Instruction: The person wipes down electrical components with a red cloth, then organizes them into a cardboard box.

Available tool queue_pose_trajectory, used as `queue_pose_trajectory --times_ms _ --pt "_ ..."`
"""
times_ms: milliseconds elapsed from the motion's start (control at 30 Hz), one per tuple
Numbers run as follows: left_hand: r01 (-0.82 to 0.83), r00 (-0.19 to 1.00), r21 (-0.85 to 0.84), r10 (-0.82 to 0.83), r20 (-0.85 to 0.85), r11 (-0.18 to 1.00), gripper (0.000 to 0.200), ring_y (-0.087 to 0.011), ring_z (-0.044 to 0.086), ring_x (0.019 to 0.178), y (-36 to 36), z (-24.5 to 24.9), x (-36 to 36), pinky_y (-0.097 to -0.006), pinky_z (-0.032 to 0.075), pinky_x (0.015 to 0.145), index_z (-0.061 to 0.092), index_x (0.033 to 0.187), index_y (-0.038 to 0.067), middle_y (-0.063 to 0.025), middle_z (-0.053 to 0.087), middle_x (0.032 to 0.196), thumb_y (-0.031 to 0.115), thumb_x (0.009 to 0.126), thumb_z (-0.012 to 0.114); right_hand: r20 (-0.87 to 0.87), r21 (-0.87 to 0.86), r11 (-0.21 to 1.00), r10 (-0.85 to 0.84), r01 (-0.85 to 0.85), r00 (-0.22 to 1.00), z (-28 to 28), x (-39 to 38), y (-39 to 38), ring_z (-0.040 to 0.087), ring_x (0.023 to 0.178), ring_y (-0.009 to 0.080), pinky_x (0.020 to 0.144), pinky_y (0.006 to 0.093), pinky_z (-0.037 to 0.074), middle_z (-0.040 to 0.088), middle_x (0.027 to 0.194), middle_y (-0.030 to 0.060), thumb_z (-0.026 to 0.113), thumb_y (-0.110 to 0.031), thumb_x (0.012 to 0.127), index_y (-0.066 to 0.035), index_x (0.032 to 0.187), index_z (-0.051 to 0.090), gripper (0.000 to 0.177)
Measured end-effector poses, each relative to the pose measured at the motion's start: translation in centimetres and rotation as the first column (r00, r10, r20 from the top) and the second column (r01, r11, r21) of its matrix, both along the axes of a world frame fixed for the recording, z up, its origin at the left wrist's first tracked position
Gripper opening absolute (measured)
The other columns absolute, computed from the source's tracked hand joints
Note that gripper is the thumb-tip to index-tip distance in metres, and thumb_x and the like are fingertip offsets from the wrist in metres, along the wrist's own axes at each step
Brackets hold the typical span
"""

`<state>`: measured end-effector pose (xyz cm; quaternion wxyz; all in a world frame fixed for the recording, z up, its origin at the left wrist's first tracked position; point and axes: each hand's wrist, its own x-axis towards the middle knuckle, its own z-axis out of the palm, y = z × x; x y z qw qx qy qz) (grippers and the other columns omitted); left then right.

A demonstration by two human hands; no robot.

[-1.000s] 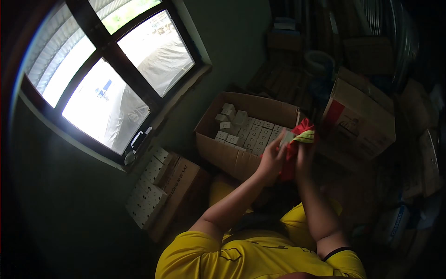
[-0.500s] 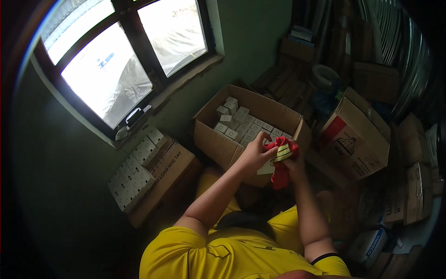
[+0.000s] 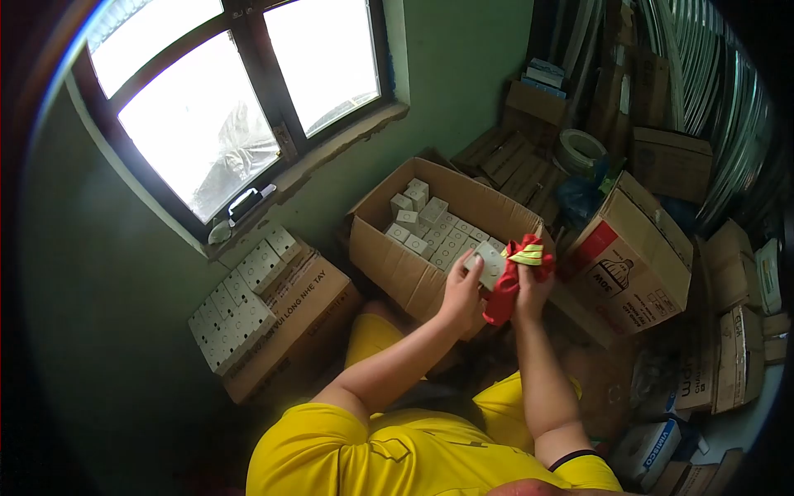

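My left hand [image 3: 463, 291] is closed on the edge of a white square box [image 3: 488, 263] with small round marks on its face. A bunched red cloth [image 3: 501, 299] with yellow-green stripes is gripped in my right hand [image 3: 533, 291]. The cloth lies against the right side of the white box. Both hands are above the near right edge of an open cardboard carton [image 3: 389, 269]. Inside it, similar small white boxes [image 3: 451, 240] sit in rows, with several standing higher at the far left.
Left of the carton, more white boxes [image 3: 231, 318] are lined up on a closed carton [image 3: 302, 310] below the window [image 3: 207, 124]. To the right stands a carton with a bulb drawing [image 3: 637, 264]. Behind are a coil [image 3: 579, 150], a blue bag [image 3: 579, 198] and long pale strips [image 3: 711, 99].
The white box, mostly covered by my hands and the cloth before, now shows in my left hand. The cloth has shifted slightly right with my right hand. The picture is brighter.
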<state>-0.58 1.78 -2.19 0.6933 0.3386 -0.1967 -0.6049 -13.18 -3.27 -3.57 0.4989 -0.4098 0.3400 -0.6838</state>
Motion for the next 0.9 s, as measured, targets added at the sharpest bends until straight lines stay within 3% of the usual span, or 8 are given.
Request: queue_pose_trajectory --times_ms 233,300,367,500,533,667,800,900 --pt "0.035 0.842 -0.077 0.012 0.540 0.996 0.066 -0.0142 0.058 0.108 -0.2 1.9 1.1 -0.0263 0.047 0.094 0.021 0.154 -0.002 -0.0158 0.060 0.121 0.026 0.103 0.053 -0.134 -0.179 0.959 0.200 -0.222 0.971 1.3 1.6 3.4 0.057 0.118 0.0217 0.101 0.0347 0.045 0.058 0.129 0.0114 0.069 -0.004 0.087 -0.002 0.138 0.045 0.056" --pt "0.278 0.493 0.188 -0.308 0.814 0.942 0.070 -0.0167 0.061 0.104 0.6 2.9 1.7 -0.0296 0.046 0.090 0.019 0.152 -0.007 -0.0200 0.064 0.110 0.027 0.102 0.054 -0.123 -0.167 0.967 0.171 -0.190 0.978 0.8 0.7 2.4 0.057 0.119 0.0222 0.101 0.0353 0.046 0.056 0.132 0.0118 0.062 -0.003 0.093 -0.004 0.141 0.042 0.052" --pt "0.380 0.271 -0.055 -0.054 0.961 0.923 0.067 -0.0291 0.061 0.112 1.0 1.3 1.5 -0.0355 0.044 0.095 0.019 0.153 -0.006 -0.0260 0.063 0.117 0.025 0.103 0.051 0.067 0.004 0.982 0.189 -0.189 0.980 -0.8 -0.5 1.3 0.057 0.118 0.0220 0.100 0.0356 0.047 0.055 0.132 0.0115 0.058 -0.003 0.096 -0.004 0.142 0.041 0.049" --pt "0.246 0.455 -0.164 0.036 0.890 0.955 0.061 -0.0362 0.056 0.122 1.5 2.3 0.3 -0.0376 0.041 0.102 0.020 0.152 -0.006 -0.0297 0.057 0.129 0.021 0.104 0.047 0.330 -0.057 0.991 0.132 -0.120 0.935 -0.6 0.3 1.3 0.059 0.114 0.0213 0.097 0.0358 0.048 0.057 0.127 0.0100 0.057 -0.014 0.099 -0.004 0.140 0.043 0.044" --pt "0.034 0.367 -0.405 0.366 0.855 0.914 0.055 -0.0328 0.057 0.120 0.3 1.1 0.0 -0.0368 0.041 0.103 0.030 0.150 -0.006 -0.0259 0.061 0.125 0.023 0.106 0.044 0.032 -0.058 0.997 0.055 -0.054 0.998 -0.6 0.5 1.9 0.059 0.116 0.0228 0.100 0.0349 0.046 0.054 0.132 0.0115 0.058 -0.020 0.099 -0.005 0.143 0.041 0.049" --pt "0.001 0.798 -0.049 0.029 0.602 0.999 0.051 -0.0332 0.060 0.119 -1.1 3.1 2.6 -0.0337 0.043 0.100 0.043 0.140 -0.011 -0.0301 0.061 0.125 0.028 0.107 0.039 -0.179 -0.047 0.991 0.114 -0.124 0.977 -0.4 2.3 3.7 0.052 0.126 0.0224 0.105 0.0344 0.042 0.048 0.142 0.0113 0.064 -0.016 0.095 -0.005 0.148 0.035 0.062" --pt "0.089 0.404 -0.400 0.334 0.852 0.912 0.043 -0.0388 0.067 0.094 -1.8 1.3 2.0 -0.0421 0.049 0.083 0.059 0.115 -0.009 -0.0300 0.067 0.099 0.028 0.106 0.041 0.058 0.080 0.932 0.349 -0.353 0.935 -1.3 0.9 2.6 0.049 0.129 0.0209 0.107 0.0353 0.040 0.048 0.143 0.0107 0.072 -0.005 0.086 -0.006 0.151 0.033 0.075" --pt "0.431 0.118 0.039 -0.099 0.988 0.902 0.038 -0.0470 0.063 0.088 -0.9 4.8 4.6 -0.0497 0.048 0.078 0.060 0.100 -0.006 -0.0311 0.065 0.093 0.028 0.104 0.043 -0.110 0.070 0.853 0.522 -0.517 0.846 1.8 -0.3 2.6 0.047 0.130 0.0191 0.108 0.0345 0.040 0.047 0.143 0.0097 0.075 0.001 0.080 -0.008 0.152 0.032 0.084"
